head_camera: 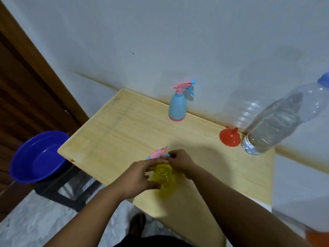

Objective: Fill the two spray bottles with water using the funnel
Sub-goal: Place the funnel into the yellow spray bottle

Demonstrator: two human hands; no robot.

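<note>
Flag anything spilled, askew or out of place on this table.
Nothing spilled. The red funnel lies mouth-down, spout up, beside the water bottle. The yellow spray bottle has its sprayer head off, between the hands.

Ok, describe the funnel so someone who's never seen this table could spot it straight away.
Look along the far edge of the wooden table, by the wall. The funnel sits upside down beside the big clear water bottle. It is the only red-orange thing there.
</note>
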